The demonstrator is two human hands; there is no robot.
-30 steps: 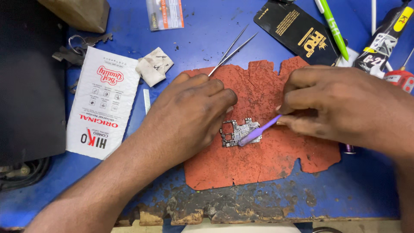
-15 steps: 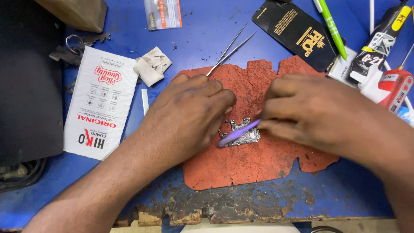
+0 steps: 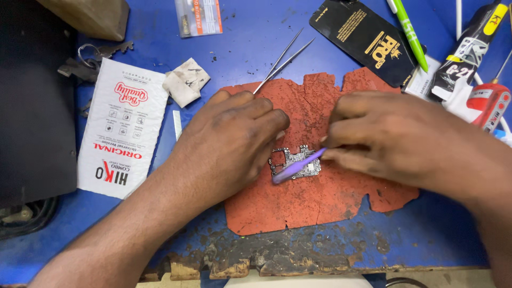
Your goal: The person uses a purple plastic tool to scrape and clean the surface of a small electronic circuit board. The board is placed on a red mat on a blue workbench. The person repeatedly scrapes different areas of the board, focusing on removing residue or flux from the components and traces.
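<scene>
A small bare circuit board (image 3: 296, 159) lies in the middle of a worn red mat (image 3: 320, 202). My left hand (image 3: 229, 144) rests on the mat with its fingertips pressing the board's left end. My right hand (image 3: 389, 138) pinches a purple tool (image 3: 297, 166) whose tip lies across the board, pointing left and down. A pair of thin metal tweezers (image 3: 282, 60) lies just past my left hand, its points on the mat's far edge.
A white printed packet (image 3: 120, 125) and crumpled paper (image 3: 185, 81) lie left. A black packet (image 3: 368, 40), green pen (image 3: 408, 32), glue tubes (image 3: 464, 53) and a red tool (image 3: 490, 104) crowd the far right. The blue bench's near edge (image 3: 256, 261) is burnt and chipped.
My right hand has slid left toward the board, and the purple tool's tip now reaches further down-left across it. My left hand has stayed on the board.
</scene>
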